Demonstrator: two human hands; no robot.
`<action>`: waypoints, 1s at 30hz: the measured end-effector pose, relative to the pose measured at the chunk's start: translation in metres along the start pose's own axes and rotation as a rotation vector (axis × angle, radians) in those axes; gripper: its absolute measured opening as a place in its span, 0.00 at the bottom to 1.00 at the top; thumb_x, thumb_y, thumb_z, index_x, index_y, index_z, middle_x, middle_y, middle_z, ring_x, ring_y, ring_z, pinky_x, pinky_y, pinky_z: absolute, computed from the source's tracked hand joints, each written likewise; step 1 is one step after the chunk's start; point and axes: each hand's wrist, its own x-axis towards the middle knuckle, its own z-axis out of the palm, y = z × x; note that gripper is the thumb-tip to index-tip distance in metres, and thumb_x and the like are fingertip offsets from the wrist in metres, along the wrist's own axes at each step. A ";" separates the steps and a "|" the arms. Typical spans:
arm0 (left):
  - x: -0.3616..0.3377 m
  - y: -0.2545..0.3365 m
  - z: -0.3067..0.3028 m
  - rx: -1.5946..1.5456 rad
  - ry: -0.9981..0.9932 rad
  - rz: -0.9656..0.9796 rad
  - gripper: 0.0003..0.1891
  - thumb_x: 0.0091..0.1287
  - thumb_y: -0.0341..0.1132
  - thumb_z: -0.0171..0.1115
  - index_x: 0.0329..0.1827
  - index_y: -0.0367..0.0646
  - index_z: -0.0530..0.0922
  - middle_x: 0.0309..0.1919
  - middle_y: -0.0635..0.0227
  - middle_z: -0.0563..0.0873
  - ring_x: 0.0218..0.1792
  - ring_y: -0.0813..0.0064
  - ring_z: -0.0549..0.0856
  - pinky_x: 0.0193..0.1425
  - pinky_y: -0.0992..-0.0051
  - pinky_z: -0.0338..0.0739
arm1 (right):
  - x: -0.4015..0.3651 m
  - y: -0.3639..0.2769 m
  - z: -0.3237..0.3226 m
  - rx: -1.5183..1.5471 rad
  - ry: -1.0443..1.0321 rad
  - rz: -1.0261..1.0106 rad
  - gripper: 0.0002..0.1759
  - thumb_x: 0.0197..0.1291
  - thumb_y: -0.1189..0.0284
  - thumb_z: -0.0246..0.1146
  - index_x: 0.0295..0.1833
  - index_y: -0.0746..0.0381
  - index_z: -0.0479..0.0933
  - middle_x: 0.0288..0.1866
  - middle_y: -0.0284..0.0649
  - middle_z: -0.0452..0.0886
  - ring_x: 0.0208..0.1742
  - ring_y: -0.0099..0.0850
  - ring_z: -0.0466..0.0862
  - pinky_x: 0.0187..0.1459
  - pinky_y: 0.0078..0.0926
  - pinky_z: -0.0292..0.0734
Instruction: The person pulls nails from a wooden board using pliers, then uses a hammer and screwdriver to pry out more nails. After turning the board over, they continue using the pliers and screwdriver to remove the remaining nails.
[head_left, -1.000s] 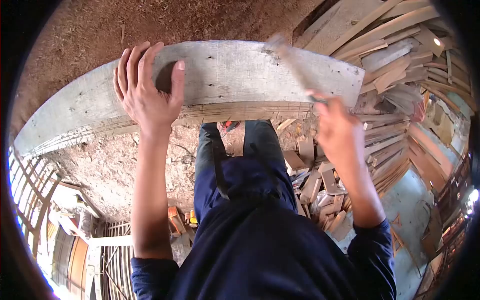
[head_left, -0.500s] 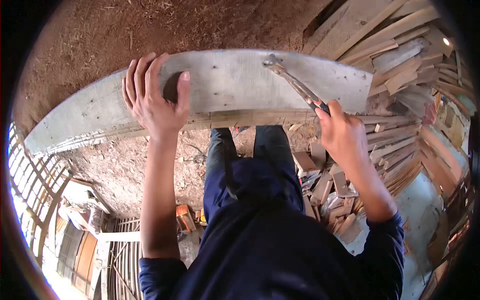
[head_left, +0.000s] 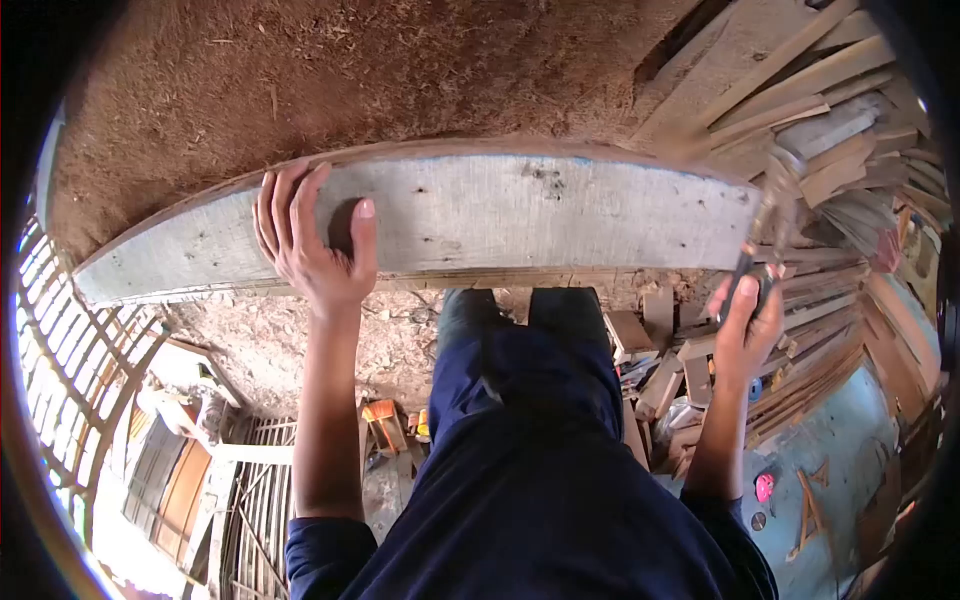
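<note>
A long pale wooden board (head_left: 590, 215) with a curved far edge lies across in front of my legs. My left hand (head_left: 318, 240) rests spread on its left part, fingertips at the far edge and thumb on the face. Off the board's right end, my right hand (head_left: 748, 315) grips pincers (head_left: 765, 225) by their dark handles, which stand apart. The metal head is smeared by motion. Dark holes dot the board, and a scuffed dark patch (head_left: 543, 180) marks its face near the far edge.
Brown sawdust (head_left: 400, 80) covers the surface beyond the board. Stacked planks (head_left: 800, 80) lie at the far right, with offcuts (head_left: 665, 385) below. A pink round object (head_left: 764, 488) sits on a bluish surface at lower right. Slatted lattice (head_left: 75, 340) stands at left.
My right hand has moved right with the pincers, lifting their head off the board's dark patch and past its end. My left hand stays on the board. The view has shifted slightly.
</note>
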 end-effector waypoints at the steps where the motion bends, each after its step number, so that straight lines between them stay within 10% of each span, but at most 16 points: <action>1: 0.001 0.000 0.000 -0.006 -0.006 -0.002 0.24 0.69 0.49 0.64 0.61 0.42 0.82 0.63 0.60 0.83 0.70 0.50 0.74 0.78 0.51 0.59 | 0.001 0.006 -0.002 0.084 0.053 0.025 0.18 0.77 0.71 0.59 0.67 0.66 0.74 0.31 0.34 0.80 0.28 0.18 0.76 0.31 0.17 0.74; 11: -0.004 -0.003 0.002 -0.020 -0.064 -0.046 0.26 0.68 0.52 0.61 0.58 0.39 0.81 0.60 0.52 0.82 0.69 0.43 0.73 0.77 0.45 0.60 | 0.071 0.091 -0.042 0.078 0.070 0.111 0.37 0.63 0.70 0.75 0.74 0.65 0.67 0.44 0.36 0.82 0.31 0.19 0.77 0.28 0.16 0.73; 16: -0.005 -0.003 0.004 -0.006 -0.077 -0.095 0.30 0.68 0.57 0.57 0.57 0.37 0.78 0.59 0.50 0.80 0.68 0.42 0.72 0.75 0.44 0.61 | 0.075 0.133 -0.048 0.084 -0.062 0.139 0.44 0.63 0.69 0.75 0.79 0.67 0.62 0.53 0.35 0.76 0.40 0.23 0.75 0.43 0.20 0.74; 21: -0.009 -0.007 0.005 -0.012 -0.067 -0.094 0.31 0.70 0.61 0.55 0.57 0.39 0.76 0.58 0.50 0.80 0.67 0.42 0.73 0.74 0.44 0.62 | 0.073 0.152 -0.066 0.109 -0.201 0.240 0.50 0.62 0.57 0.75 0.81 0.67 0.59 0.65 0.40 0.73 0.59 0.30 0.74 0.63 0.31 0.70; 23: -0.009 -0.008 0.006 0.002 -0.081 -0.097 0.31 0.70 0.63 0.54 0.56 0.41 0.76 0.57 0.50 0.80 0.66 0.42 0.73 0.73 0.44 0.63 | 0.070 0.165 -0.073 0.061 -0.271 0.305 0.67 0.53 0.38 0.75 0.83 0.71 0.52 0.77 0.51 0.68 0.77 0.40 0.68 0.75 0.38 0.62; 30: -0.010 -0.011 0.006 0.026 -0.083 -0.078 0.31 0.70 0.64 0.51 0.57 0.43 0.74 0.57 0.50 0.80 0.66 0.42 0.74 0.72 0.43 0.62 | 0.095 0.136 -0.065 0.084 -0.402 0.333 0.71 0.49 0.32 0.74 0.81 0.74 0.53 0.72 0.52 0.72 0.71 0.40 0.74 0.72 0.39 0.66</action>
